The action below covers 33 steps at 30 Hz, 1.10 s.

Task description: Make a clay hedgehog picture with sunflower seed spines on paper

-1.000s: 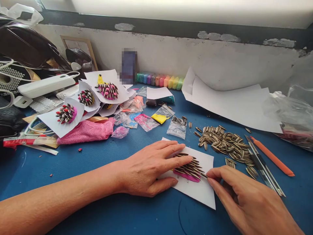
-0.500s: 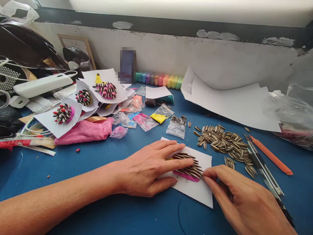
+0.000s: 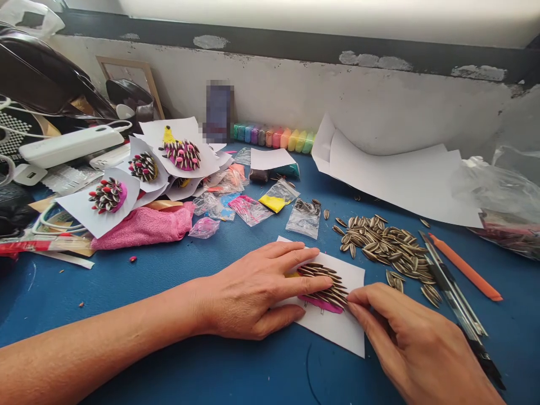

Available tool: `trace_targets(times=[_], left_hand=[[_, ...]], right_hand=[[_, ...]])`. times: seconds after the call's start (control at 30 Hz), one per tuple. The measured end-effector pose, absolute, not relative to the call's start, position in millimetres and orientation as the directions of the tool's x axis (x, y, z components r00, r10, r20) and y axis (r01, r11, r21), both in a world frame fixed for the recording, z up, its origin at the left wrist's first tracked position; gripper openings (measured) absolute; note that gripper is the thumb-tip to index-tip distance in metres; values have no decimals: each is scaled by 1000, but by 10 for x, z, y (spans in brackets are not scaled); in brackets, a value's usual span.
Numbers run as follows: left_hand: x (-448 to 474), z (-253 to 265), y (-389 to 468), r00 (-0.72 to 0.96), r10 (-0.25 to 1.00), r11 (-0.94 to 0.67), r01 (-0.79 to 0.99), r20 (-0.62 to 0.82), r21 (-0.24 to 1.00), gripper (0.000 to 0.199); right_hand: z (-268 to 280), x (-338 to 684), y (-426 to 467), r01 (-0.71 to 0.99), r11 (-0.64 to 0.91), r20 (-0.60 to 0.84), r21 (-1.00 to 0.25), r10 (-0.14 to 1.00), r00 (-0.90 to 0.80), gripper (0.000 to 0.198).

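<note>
A white paper sheet (image 3: 341, 333) lies on the blue table in front of me. On it is a pink clay shape (image 3: 323, 304) with striped sunflower seeds (image 3: 319, 271) stuck in overlapping rows. A bit of yellow clay shows at its left end, and small drawn legs show below. My left hand (image 3: 264, 289) lies flat with fingers spread, holding the sheet down, one fingertip on the seeds. At the shape's right end my right hand (image 3: 411, 332) pinches thumb and forefinger together on a sunflower seed, mostly hidden by the fingertips.
A pile of loose seeds (image 3: 390, 247) lies behind my right hand, beside pens (image 3: 455, 298) and an orange clay tool (image 3: 466, 267). Small clay bags (image 3: 276, 201), a pink cloth (image 3: 145, 226) and finished seed pictures (image 3: 107, 197) stand at the left. Paper sheets (image 3: 396, 174) lie against the wall.
My right hand has shifted slightly left, its pinched fingertips closer in against the right end of the seed rows. My left hand has stayed in place.
</note>
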<state>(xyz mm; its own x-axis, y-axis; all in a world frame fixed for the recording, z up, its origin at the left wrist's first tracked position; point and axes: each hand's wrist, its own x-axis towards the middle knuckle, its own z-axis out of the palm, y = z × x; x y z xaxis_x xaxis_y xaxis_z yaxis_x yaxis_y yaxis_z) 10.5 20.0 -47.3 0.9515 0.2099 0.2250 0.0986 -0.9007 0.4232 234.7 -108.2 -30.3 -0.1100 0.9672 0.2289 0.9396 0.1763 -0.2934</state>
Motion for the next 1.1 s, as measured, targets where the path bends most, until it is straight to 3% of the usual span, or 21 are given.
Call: trace_targets(times=[0.5, 0.7, 0.9, 1.1], left_hand=[[90, -471, 183, 948, 216, -900, 101, 233, 424, 49], [96, -479, 188, 944, 226, -891, 102, 239, 443, 53], [97, -454, 184, 947, 237, -880, 116, 215, 460, 56], [96, -446, 182, 944, 251, -864, 118, 216, 489, 62]], right_hand=[[-224, 2450, -1115, 961, 144, 274, -237, 959, -76, 18], [-162, 2599, -1105, 977, 150, 310, -154, 946, -96, 21], [-187, 2845, -1065, 990, -137, 336, 37, 935, 117, 39], [-160, 2970, -1019, 939, -343, 229, -35, 911, 342, 35]])
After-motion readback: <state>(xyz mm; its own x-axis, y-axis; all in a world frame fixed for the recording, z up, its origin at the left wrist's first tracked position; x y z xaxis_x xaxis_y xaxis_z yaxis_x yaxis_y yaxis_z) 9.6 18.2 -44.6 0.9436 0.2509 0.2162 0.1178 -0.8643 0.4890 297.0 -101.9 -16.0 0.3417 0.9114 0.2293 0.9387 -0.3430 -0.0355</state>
